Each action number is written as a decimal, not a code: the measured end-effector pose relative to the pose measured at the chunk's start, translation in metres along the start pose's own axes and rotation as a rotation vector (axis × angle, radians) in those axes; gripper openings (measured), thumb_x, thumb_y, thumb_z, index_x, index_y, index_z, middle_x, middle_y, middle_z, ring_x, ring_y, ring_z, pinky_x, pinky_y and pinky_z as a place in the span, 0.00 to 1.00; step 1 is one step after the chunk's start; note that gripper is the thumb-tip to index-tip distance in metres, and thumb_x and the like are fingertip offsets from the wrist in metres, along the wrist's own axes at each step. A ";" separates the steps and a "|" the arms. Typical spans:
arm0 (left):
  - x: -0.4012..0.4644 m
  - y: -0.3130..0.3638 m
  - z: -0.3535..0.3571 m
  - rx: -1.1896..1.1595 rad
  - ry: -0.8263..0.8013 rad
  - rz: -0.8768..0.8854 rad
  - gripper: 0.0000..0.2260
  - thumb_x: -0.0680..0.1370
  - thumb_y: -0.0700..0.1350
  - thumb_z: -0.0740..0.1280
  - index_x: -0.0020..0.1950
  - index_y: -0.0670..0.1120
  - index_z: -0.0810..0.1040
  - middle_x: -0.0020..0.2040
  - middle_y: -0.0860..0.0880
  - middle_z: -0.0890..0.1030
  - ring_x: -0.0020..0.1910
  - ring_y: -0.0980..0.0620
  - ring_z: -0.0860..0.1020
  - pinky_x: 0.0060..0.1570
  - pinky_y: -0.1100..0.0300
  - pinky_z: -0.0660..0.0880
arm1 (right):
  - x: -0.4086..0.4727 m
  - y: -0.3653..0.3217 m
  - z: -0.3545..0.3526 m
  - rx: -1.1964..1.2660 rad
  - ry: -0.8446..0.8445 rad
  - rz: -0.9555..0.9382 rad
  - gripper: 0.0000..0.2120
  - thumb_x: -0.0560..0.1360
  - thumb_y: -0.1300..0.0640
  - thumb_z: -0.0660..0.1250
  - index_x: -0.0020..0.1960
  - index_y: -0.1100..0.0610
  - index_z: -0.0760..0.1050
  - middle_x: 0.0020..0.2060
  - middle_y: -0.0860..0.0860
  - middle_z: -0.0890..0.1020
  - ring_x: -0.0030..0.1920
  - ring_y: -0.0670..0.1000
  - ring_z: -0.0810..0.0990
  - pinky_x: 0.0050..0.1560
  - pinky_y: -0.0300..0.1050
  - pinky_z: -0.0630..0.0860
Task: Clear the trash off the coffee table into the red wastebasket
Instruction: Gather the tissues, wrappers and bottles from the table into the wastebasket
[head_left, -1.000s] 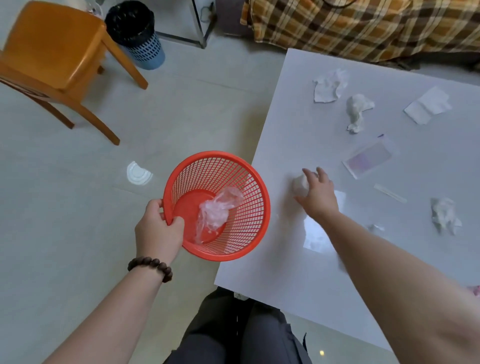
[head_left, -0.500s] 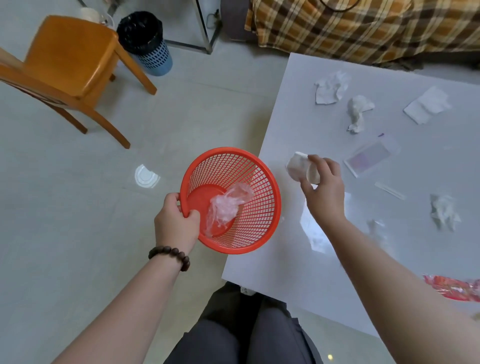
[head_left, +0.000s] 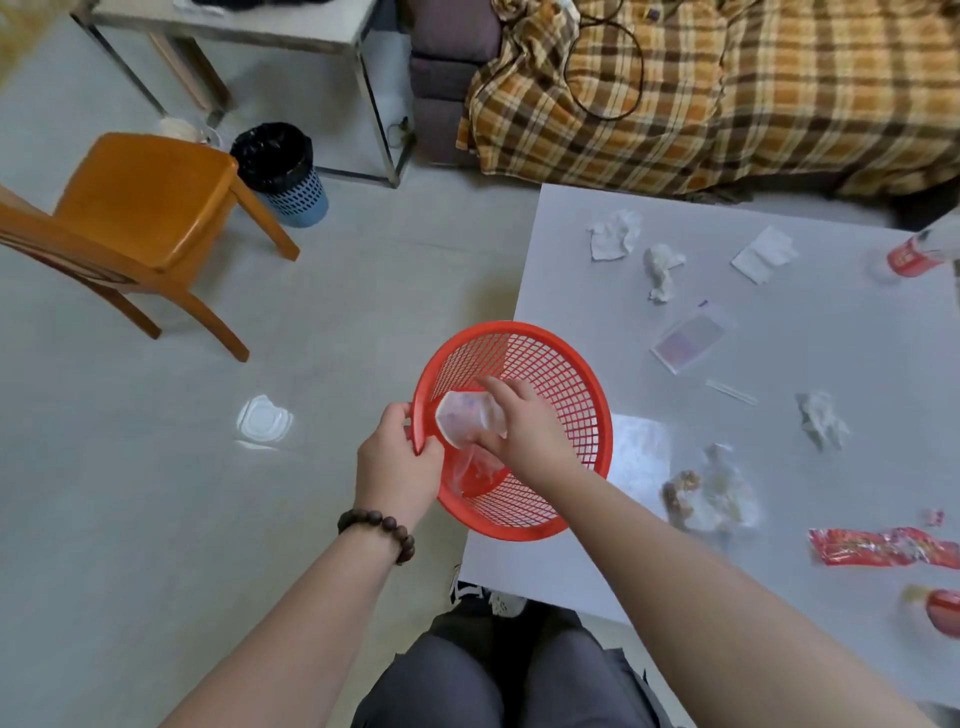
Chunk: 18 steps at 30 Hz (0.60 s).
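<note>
A person's left hand (head_left: 397, 462) clasps the rim of the red wastebasket (head_left: 563, 374), held at the white bench's (head_left: 810, 374) near corner. The right hand (head_left: 524, 423), its grip pinching a crumpled white wad (head_left: 467, 423), hangs over the basket's mouth. Tissues (head_left: 662, 267) and wrappers (head_left: 878, 545) lie scattered on the bench.

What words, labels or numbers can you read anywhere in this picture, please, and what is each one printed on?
None can be read.
Red wrapper on the coffee table: yellow print, too blurred to read.
Red-labelled bottle at the table's far edge: label too small and blurred.
Clear packet with a purple patch: no legible text.
Red wastebasket: no marking visible.
</note>
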<state>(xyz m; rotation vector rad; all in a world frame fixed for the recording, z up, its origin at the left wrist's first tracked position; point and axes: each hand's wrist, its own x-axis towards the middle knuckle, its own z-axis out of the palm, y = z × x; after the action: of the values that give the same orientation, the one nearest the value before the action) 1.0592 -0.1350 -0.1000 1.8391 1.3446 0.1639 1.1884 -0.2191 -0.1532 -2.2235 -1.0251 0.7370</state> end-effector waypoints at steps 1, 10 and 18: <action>0.000 -0.001 -0.002 -0.005 -0.007 0.007 0.07 0.76 0.37 0.66 0.52 0.46 0.75 0.43 0.46 0.83 0.44 0.43 0.82 0.46 0.50 0.80 | -0.001 -0.001 0.002 -0.025 -0.010 0.011 0.32 0.71 0.49 0.70 0.72 0.48 0.62 0.68 0.54 0.70 0.66 0.57 0.70 0.66 0.57 0.68; 0.017 -0.004 0.004 0.058 -0.058 0.054 0.10 0.74 0.37 0.67 0.55 0.42 0.78 0.46 0.40 0.84 0.47 0.40 0.82 0.48 0.52 0.76 | -0.057 0.034 -0.023 0.085 0.200 0.140 0.27 0.73 0.51 0.69 0.70 0.50 0.65 0.66 0.51 0.70 0.66 0.52 0.69 0.62 0.48 0.71; -0.002 0.013 0.046 0.091 0.004 0.063 0.09 0.75 0.38 0.67 0.55 0.41 0.79 0.45 0.43 0.82 0.45 0.43 0.80 0.47 0.56 0.72 | -0.126 0.143 -0.048 0.130 0.299 0.376 0.17 0.74 0.55 0.67 0.63 0.52 0.72 0.61 0.50 0.72 0.58 0.50 0.74 0.56 0.40 0.68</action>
<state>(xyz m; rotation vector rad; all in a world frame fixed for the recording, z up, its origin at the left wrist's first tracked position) 1.0928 -0.1626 -0.1206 1.9592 1.3171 0.1413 1.2206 -0.4098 -0.1895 -2.3465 -0.4084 0.5797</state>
